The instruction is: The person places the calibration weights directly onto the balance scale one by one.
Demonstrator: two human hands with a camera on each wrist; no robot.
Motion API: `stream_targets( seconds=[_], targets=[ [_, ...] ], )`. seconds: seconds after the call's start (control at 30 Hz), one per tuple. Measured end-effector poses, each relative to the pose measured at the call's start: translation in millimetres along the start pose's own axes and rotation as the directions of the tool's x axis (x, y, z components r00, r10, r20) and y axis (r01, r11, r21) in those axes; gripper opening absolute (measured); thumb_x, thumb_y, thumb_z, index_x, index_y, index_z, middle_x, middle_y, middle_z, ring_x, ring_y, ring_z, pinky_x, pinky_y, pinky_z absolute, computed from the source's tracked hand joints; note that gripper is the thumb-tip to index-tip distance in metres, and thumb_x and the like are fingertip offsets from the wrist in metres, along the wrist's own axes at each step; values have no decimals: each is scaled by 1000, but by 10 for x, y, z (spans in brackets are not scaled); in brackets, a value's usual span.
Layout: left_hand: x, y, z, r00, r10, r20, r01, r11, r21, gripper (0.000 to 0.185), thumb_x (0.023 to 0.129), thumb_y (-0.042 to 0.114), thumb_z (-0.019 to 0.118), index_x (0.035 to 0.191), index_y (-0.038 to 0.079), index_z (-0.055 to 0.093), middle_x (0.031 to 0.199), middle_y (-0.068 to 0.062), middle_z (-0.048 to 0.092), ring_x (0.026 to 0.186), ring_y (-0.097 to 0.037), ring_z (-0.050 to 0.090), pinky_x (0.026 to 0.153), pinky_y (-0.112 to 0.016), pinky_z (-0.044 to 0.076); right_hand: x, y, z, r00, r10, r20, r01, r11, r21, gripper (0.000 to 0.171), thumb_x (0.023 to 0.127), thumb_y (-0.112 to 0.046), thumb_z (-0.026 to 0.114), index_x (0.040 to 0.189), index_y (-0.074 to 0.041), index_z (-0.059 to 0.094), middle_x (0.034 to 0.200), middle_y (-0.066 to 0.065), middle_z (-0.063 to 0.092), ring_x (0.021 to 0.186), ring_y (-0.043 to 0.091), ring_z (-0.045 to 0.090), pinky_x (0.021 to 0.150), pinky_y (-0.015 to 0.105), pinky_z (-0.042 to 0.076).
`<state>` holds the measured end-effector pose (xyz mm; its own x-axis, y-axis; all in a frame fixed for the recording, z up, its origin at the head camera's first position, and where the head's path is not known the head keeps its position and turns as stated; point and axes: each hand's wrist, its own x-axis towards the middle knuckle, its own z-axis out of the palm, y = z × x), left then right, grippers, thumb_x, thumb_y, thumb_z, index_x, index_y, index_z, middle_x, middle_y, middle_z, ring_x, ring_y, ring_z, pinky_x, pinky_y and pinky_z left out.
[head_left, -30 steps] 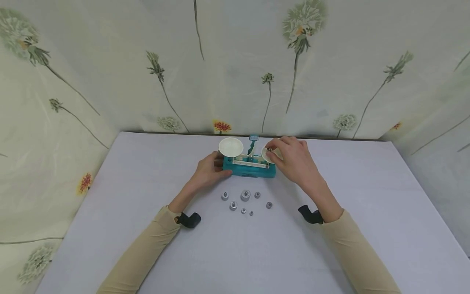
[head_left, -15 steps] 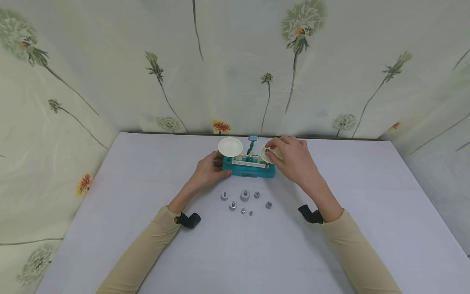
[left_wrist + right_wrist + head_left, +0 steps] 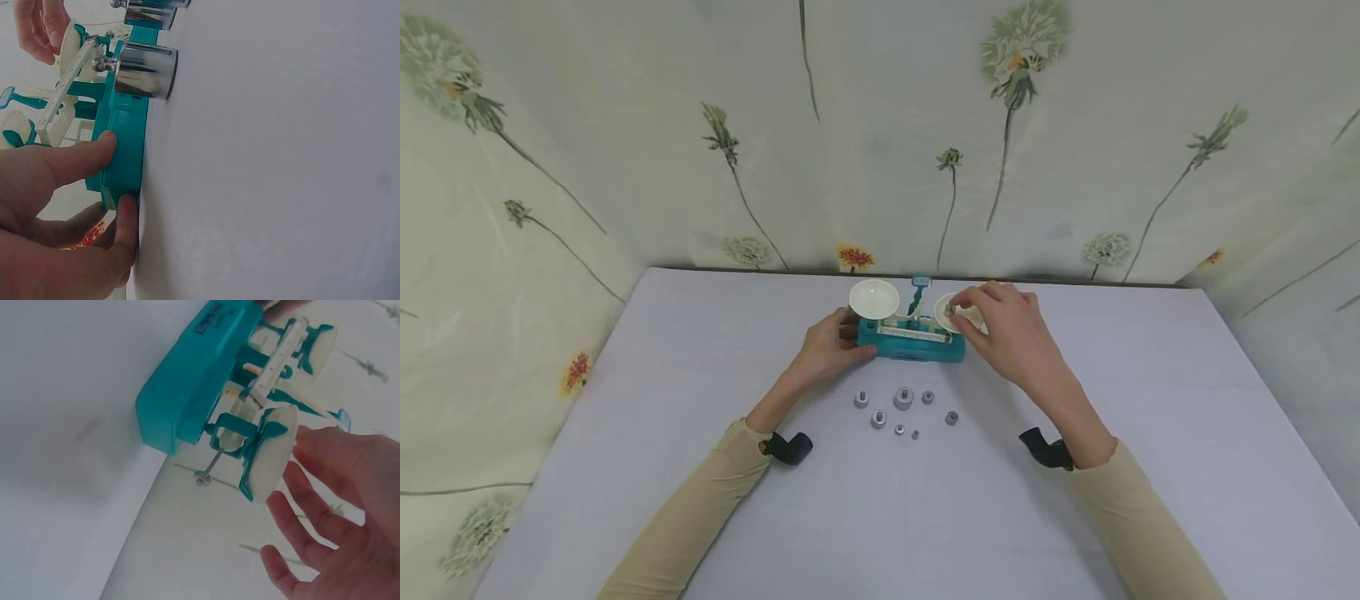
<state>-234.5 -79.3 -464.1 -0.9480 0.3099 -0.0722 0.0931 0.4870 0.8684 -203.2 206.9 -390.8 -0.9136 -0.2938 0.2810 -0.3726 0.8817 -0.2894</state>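
Head view: seven weights (image 3: 902,398), one scale (image 3: 912,342).

No writing can be read anywhere. The teal plastic balance scale (image 3: 912,340) carries a dark label on its near side and fine graduation marks on its white beam, both too small and blurred to make out.

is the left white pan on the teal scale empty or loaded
Empty: the round white left pan of the teal plastic balance scale shows a bare surface in the head view.
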Motion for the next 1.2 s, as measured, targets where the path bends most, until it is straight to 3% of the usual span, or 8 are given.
stream_targets(
  seconds=[0.3, 0.83, 1.2],
  targets=[
    [17, 25, -4, 1000, 14, 5, -14, 1000, -3, 61, 99, 16, 79, 151, 0, 51, 152, -25, 60, 137, -40, 65, 115, -49, 57, -157, -58, -58, 1000, 0, -8, 0, 1000, -12, 27, 101, -21, 77, 127, -13, 75, 129, 16, 72, 123, 41, 64, 102, 61, 46],
    [19, 36, -1, 1000, 14, 6, -14, 1000, 0, 62, 99, 15, 78, 152, -1, 50, 154, -25, 58, 137, -41, 64, 115, -48, 58, -349, -192, -91, 998, -59, -8, 59, 998, -26, 24, 99, -19, 80, 122, -14, 75, 119, 12, 76, 112, 36, 68, 102, 64, 46],
    [-3, 22, 6, 1000, -5, 0, 5, 1000, -2, 63, 99, 16, 79, 152, 0, 51, 154, -24, 58, 138, -40, 64, 115, -48, 57, -496, -310, -12, 989, -132, 62, 134, 991, -27, 21, 95, -20, 84, 114, -17, 76, 104, 2, 76, 99, 19, 71, 86, 44, 46]
  ],
)
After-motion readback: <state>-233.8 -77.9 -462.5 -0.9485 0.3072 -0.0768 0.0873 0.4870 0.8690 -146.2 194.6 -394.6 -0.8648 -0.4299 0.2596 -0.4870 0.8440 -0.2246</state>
